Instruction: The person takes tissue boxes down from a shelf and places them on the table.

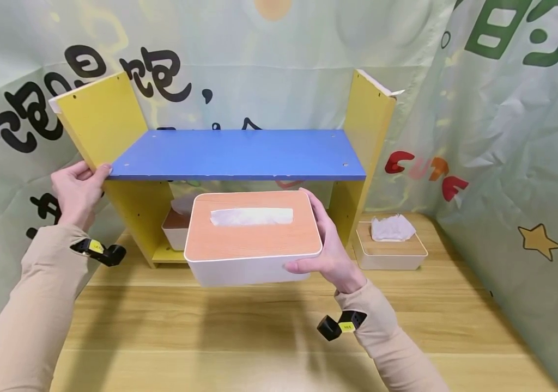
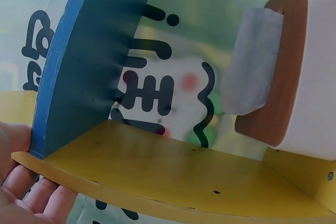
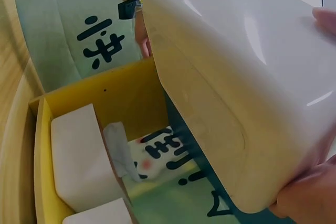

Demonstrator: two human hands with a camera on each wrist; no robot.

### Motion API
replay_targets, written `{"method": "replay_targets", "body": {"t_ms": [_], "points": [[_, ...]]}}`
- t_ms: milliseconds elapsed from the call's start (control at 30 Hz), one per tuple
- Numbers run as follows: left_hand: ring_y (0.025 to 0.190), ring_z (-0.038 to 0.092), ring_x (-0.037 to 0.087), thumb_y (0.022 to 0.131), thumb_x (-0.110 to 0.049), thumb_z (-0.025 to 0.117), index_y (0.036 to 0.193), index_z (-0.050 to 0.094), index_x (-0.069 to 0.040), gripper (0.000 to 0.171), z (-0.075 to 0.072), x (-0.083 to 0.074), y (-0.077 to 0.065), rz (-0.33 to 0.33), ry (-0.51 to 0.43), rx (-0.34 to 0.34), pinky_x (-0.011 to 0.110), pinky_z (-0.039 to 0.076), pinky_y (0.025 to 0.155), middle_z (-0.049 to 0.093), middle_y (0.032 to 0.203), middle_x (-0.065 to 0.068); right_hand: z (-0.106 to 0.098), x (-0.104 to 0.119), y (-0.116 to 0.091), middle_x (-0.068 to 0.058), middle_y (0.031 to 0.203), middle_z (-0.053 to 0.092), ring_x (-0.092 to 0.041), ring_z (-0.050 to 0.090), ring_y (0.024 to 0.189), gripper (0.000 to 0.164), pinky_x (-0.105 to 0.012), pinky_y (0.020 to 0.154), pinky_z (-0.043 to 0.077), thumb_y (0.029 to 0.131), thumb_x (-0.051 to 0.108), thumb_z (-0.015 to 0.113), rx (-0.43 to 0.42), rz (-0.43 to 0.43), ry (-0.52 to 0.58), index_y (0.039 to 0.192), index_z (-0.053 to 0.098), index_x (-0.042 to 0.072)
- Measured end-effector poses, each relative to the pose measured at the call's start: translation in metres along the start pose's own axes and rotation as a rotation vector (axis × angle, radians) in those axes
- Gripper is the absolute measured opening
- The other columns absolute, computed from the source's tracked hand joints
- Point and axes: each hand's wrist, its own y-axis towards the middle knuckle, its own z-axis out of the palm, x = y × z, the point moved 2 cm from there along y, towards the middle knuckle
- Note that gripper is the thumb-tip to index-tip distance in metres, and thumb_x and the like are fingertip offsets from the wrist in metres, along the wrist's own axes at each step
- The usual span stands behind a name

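My right hand (image 1: 328, 245) holds a white tissue box (image 1: 252, 271) by its right end, thumb on the front side and fingers behind. The box has a wood-look lid with a white tissue in its slot. It is raised above the table, in front of a yellow and blue shelf (image 1: 240, 155). The right wrist view shows its pale underside. My left hand (image 1: 80, 190) grips the front edge of the shelf's left yellow panel (image 1: 99, 109), thumb by the blue board's corner; fingers wrap the panel's outer side in the left wrist view.
Inside the lower compartment stands another tissue box (image 1: 176, 237), partly hidden by the held one. The right wrist view shows a second white box (image 3: 100, 213) beside it. One more tissue box (image 1: 392, 253) sits right of the shelf on the wooden table (image 1: 240, 337). Printed cloth hangs behind.
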Motion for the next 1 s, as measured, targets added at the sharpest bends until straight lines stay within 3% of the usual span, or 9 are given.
{"method": "replay_targets", "body": {"t_ms": [267,433,667,1000], "points": [[0.059,0.064,-0.009,0.086,-0.01,0.076,0.129,0.068,-0.008,0.043,0.0,0.0,-0.001,-0.005,-0.028,0.004,0.008,0.048,0.052,0.067,0.06,-0.024,-0.008,-0.009,-0.013,0.001,0.14,0.046,-0.02,0.048,0.123,0.126,-0.036,0.097,0.051,0.058,0.026,0.096,-0.001,0.013,-0.02,0.158,0.021,0.019],[0.059,0.064,-0.008,0.086,-0.009,0.076,0.132,0.064,-0.003,0.048,0.0,0.0,-0.001,-0.006,-0.047,0.014,0.009,0.048,0.052,0.068,0.06,-0.023,-0.016,-0.019,-0.021,0.001,0.141,0.046,-0.018,0.048,0.123,0.126,-0.034,0.097,0.05,0.059,0.025,0.096,-0.009,0.011,-0.033,0.159,0.02,0.019],[0.06,0.063,-0.01,0.086,-0.011,0.076,0.135,0.062,-0.002,0.051,-0.001,0.0,0.001,-0.007,0.002,0.002,0.007,0.048,0.053,0.066,0.059,-0.026,-0.03,-0.033,-0.034,0.002,0.14,0.046,-0.016,0.049,0.121,0.124,-0.032,0.096,0.05,0.06,0.019,0.094,-0.023,0.023,-0.074,0.159,0.021,0.018],[0.06,0.064,-0.01,0.086,-0.01,0.077,0.136,0.06,0.0,0.054,0.0,0.0,0.002,-0.016,-0.012,0.004,0.006,0.048,0.055,0.066,0.058,-0.025,-0.048,-0.048,-0.053,0.002,0.143,0.046,-0.013,0.048,0.122,0.126,-0.029,0.097,0.048,0.058,0.016,0.094,-0.046,-0.005,-0.094,0.159,0.019,0.009]]}}
